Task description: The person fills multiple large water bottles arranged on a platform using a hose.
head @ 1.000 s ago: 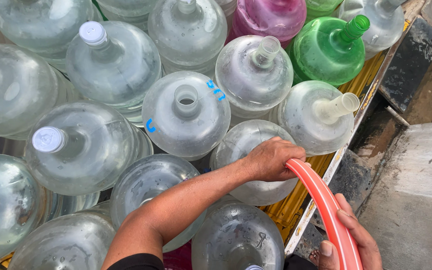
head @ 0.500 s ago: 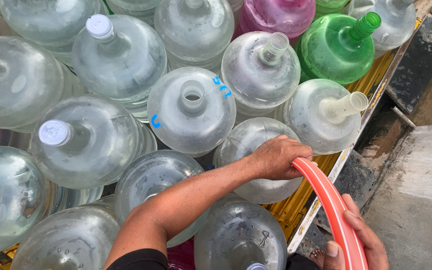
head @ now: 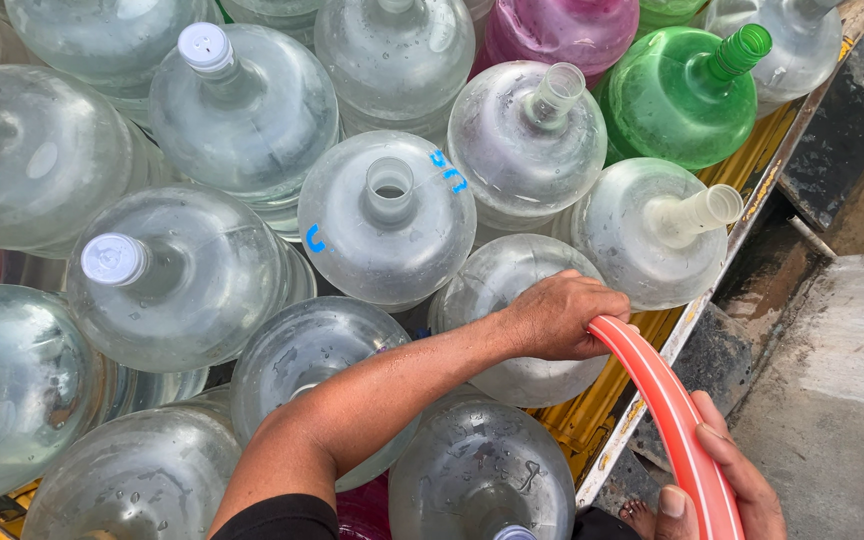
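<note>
My left hand [head: 560, 316] is closed around the upper end of an orange-red hose [head: 664, 402] and rests on top of a clear water jug [head: 512, 300], hiding that jug's neck. The hose curves down and right to my right hand [head: 727, 490], which grips it from below at the bottom edge of the view. Around my left hand stand many large clear jugs. One with an open neck and blue marks [head: 388, 215] is just left of it, and one with a tilted open neck [head: 657, 235] is just right.
A green jug [head: 682, 95] and a pink jug [head: 557, 30] stand at the back. Two clear jugs carry white caps [head: 112, 260] [head: 204, 47]. A yellow frame edge [head: 697, 310] borders the jugs on the right, with grey concrete [head: 832, 400] beyond.
Both hands hold the hose much as before. The view has drifted slightly, so the jugs sit a little lower and further right in frame.
</note>
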